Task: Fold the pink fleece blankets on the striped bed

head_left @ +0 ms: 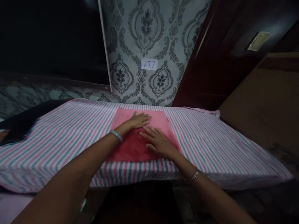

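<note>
A pink and red cloth (130, 146) lies flat on the striped tablecloth (201, 137), its far part lighter pink and its near part darker red. On the lighter part rests my left hand (140, 120), palm down with the fingers stretched to the right. My right hand (160, 141) lies on the darker part, just nearer to me, fingers spread and pointing up and left. The fingertips of both hands come close to each other near the cloth's middle. Neither hand grips anything. A bracelet circles each wrist.
Behind the table stands a patterned wall with a paper marked 277 (149, 64). A large dark screen (51, 40) hangs at the left. To the right are a dark red door (210, 62) and a brown panel (263, 102). A black object (30, 116) sits at the left end.
</note>
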Demonstrator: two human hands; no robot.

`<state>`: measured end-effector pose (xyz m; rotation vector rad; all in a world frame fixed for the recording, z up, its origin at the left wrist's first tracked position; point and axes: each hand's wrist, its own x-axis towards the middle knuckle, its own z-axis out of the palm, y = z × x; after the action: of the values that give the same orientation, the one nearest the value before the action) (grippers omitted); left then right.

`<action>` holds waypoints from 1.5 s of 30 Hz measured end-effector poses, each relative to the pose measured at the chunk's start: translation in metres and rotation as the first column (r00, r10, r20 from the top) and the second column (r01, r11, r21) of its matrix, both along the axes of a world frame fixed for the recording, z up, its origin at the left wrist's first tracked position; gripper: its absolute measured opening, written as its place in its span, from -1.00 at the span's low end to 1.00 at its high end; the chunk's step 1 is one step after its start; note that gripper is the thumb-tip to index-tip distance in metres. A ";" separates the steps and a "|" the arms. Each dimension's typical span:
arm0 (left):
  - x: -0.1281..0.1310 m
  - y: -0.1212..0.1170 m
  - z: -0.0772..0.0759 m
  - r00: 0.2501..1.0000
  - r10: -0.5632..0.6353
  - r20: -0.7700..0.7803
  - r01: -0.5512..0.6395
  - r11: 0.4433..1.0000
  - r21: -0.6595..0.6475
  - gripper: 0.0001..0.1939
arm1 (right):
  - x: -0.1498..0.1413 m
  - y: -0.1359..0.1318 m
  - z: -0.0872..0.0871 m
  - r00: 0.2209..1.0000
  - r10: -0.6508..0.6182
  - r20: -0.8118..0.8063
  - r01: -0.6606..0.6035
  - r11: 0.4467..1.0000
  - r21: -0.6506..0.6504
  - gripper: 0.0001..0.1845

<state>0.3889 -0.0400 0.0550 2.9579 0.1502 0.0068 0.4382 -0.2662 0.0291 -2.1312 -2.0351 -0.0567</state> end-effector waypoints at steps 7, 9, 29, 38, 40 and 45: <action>0.009 0.002 -0.026 0.997 0.072 0.011 -0.072 0.997 0.037 -0.41 | -0.012 -0.008 -0.032 0.997 0.070 -0.020 -0.071 0.997 -0.038 -0.28; 0.008 0.002 -0.027 0.997 0.073 0.021 -0.074 0.996 0.042 -0.42 | -0.020 -0.020 -0.041 0.991 0.125 -0.055 -0.128 0.991 -0.042 -0.27; 0.062 -0.040 0.011 0.986 -0.165 0.004 0.165 0.986 -0.004 -0.39 | 0.024 -0.043 -0.001 0.996 -0.092 0.013 0.089 0.984 0.155 -0.35; 0.088 -0.047 -0.031 0.985 -0.156 0.067 0.152 0.986 0.065 -0.45 | 0.008 -0.054 -0.049 0.991 -0.127 -0.052 0.130 0.990 0.057 -0.24; 0.087 -0.046 -0.034 0.984 -0.163 0.074 0.159 0.985 0.063 -0.44 | -0.004 -0.064 -0.055 0.989 -0.121 -0.083 0.125 0.991 0.051 -0.20; 0.087 -0.045 -0.035 0.985 -0.158 0.073 0.154 0.986 0.059 -0.44 | -0.031 -0.082 -0.066 0.974 -0.148 -0.173 0.160 0.985 0.059 -0.14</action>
<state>0.4763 -0.0851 0.0198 3.0084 -0.0939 0.1053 0.4069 -0.3478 -0.0369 -2.1654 -1.7465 0.0265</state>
